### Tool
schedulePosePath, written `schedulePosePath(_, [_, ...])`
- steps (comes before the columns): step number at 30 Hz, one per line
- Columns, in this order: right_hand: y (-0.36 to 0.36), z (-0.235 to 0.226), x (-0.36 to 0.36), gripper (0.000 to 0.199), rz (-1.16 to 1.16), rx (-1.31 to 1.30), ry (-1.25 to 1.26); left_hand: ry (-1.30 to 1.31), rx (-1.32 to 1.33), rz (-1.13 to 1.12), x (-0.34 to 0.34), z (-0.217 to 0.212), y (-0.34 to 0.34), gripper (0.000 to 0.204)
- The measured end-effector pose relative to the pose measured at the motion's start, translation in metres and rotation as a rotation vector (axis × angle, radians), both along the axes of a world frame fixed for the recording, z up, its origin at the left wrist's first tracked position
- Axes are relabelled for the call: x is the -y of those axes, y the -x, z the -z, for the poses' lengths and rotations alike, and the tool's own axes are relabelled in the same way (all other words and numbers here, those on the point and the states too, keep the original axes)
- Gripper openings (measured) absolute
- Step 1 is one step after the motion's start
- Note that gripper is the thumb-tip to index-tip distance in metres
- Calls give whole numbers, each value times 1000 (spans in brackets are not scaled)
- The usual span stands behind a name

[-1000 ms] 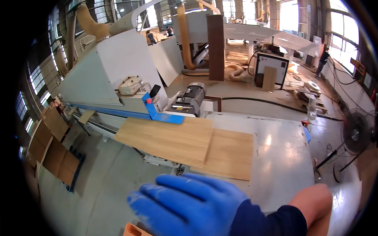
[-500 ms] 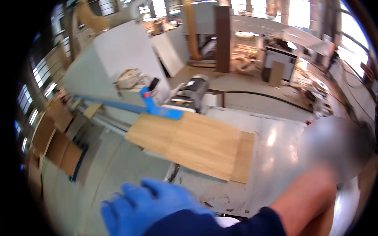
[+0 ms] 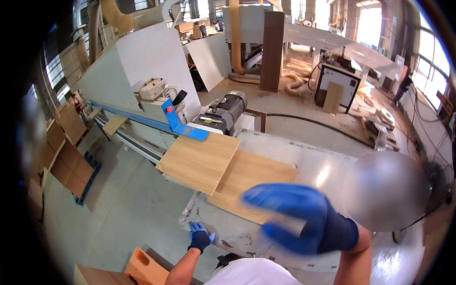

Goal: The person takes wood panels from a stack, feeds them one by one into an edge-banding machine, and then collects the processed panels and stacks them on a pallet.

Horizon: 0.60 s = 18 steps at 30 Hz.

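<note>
The grey edge-banding machine (image 3: 142, 80) stands behind the pale metal table (image 3: 332, 166), where two oak-coloured panels (image 3: 199, 161) lie overlapped. My gloved right hand (image 3: 297, 218) hovers above them, blurred, holding nothing. My gloved left hand (image 3: 199, 236) rests spread on the table's edge, empty.

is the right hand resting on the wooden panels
No, the right hand is raised and blurred above the wooden panels, not lying flat on them.

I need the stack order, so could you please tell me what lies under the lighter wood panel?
The lighter wood panel overlaps a darker panel on the metal table. The covered part stays hidden.
</note>
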State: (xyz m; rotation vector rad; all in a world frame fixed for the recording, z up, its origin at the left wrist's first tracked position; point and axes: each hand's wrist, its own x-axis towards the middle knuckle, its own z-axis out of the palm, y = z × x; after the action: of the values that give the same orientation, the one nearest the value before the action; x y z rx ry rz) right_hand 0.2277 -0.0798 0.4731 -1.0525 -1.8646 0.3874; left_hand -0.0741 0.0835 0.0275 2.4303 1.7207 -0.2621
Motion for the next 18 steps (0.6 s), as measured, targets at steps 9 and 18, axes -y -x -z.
schedulePosePath(9, [-165, 386, 33, 23, 906, -1145, 681, 213, -155, 67, 2, -18, -21, 118])
schedulePosePath(18, [-162, 494, 40, 13, 1028, -1367, 546, 193, -232, -21, 3, -3, -32, 117])
